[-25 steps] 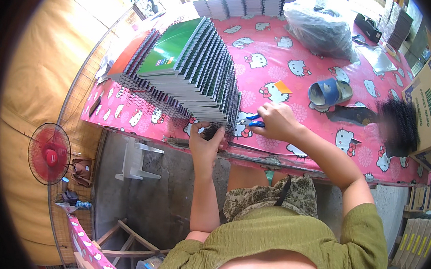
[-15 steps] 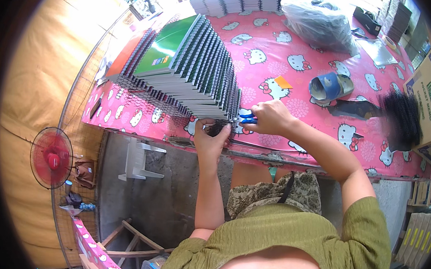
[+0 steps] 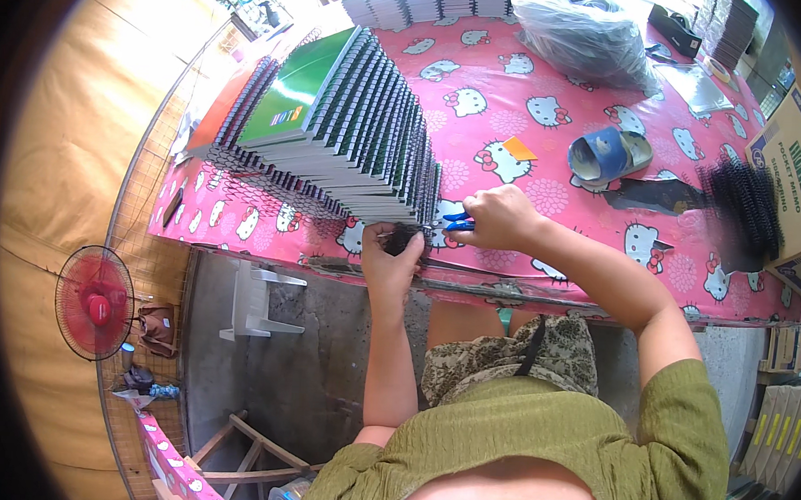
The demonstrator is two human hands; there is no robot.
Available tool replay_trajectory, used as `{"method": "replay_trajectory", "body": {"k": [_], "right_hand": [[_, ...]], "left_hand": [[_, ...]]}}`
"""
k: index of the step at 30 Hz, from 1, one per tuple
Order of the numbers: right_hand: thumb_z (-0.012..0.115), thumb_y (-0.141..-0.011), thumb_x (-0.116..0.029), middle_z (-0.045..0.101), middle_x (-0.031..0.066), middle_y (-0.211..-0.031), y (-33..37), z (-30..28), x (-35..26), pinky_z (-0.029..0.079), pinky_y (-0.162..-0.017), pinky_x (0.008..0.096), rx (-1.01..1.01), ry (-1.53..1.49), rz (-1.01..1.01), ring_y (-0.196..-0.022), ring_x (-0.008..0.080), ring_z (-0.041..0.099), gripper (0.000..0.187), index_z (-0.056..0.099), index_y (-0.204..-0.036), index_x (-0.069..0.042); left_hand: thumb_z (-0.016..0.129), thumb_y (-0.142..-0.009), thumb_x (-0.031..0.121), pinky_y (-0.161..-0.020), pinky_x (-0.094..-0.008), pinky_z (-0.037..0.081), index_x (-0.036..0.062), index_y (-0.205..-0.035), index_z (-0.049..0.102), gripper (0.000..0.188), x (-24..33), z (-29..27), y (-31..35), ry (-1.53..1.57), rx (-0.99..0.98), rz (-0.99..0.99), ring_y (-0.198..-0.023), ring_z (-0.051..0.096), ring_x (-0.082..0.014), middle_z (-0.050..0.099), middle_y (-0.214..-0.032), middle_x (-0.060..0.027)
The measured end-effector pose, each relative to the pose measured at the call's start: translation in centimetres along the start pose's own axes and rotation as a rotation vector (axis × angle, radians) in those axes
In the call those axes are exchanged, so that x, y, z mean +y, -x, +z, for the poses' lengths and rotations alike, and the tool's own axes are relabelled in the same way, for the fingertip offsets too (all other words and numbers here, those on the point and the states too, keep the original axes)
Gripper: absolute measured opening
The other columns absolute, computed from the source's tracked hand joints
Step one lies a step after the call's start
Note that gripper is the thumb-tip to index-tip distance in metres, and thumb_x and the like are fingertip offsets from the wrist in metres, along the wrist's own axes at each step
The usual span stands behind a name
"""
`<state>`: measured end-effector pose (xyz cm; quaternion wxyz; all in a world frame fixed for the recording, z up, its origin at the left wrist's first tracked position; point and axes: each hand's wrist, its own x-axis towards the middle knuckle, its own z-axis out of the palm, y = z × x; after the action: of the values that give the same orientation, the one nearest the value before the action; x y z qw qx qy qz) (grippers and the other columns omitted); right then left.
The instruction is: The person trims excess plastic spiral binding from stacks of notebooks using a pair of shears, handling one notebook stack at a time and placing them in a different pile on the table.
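Observation:
A tall stack of spiral-bound notebooks (image 3: 300, 91) with green covers leans in steps on the table, its coil edges facing right. At the stack's near lower corner, my left hand (image 3: 392, 263) is closed, thumb and fingers around dark spiral coils (image 3: 405, 239). My right hand (image 3: 502, 217) grips blue-handled pliers (image 3: 458, 222), whose jaws point left at the coil ends by the left fingers. The jaws' tips are too small to make out clearly.
A pink patterned cloth (image 3: 548, 199) covers the table. On it are a blue roll-shaped holder (image 3: 609, 157), an orange slip (image 3: 519, 148), a bundle of black coils (image 3: 742, 209), a clear plastic bag (image 3: 583, 42) and a cardboard box (image 3: 798, 180). A red fan (image 3: 97, 302) stands left.
The view has shifted slightly, so the table's things sit a little further left. Both hands stay at the stack's near corner, with the pliers still against the coil ends.

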<state>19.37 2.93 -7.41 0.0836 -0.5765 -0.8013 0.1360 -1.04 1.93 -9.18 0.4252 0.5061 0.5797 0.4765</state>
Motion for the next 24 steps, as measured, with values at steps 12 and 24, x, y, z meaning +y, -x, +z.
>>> {"method": "replay_trajectory", "body": {"k": [12, 24], "right_hand": [[0.068, -0.075, -0.055, 0.064, 0.0112, -0.083, -0.2, 1.1, 0.0, 0.049, -0.077, 0.0386, 0.241, 0.14, -0.137, -0.082, 0.028, 0.064, 0.053, 0.065, -0.083, -0.003], [0.066, -0.075, -0.059, 0.064, 0.0099, -0.086, 0.2, 1.4, 0.9, 0.048, -0.076, 0.0378, 0.34, 0.277, -0.182, -0.085, 0.0258, 0.063, 0.056, 0.066, -0.087, -0.004]], "left_hand": [[0.083, -0.071, 0.013, -0.043, -0.0229, 0.046, -0.0005, -0.104, 0.044, 0.053, -0.7, 0.3, 0.5, 0.008, 0.016, 0.0, -0.061, 0.058, -0.0112, 0.059, -0.089, -0.0106], [0.087, -0.066, 0.024, -0.067, -0.0311, 0.051, -0.0024, -0.106, 0.047, 0.062, -2.7, -0.6, -0.4, -0.126, 0.017, 0.038, -0.083, 0.062, -0.02, 0.061, -0.097, -0.0152]]}}
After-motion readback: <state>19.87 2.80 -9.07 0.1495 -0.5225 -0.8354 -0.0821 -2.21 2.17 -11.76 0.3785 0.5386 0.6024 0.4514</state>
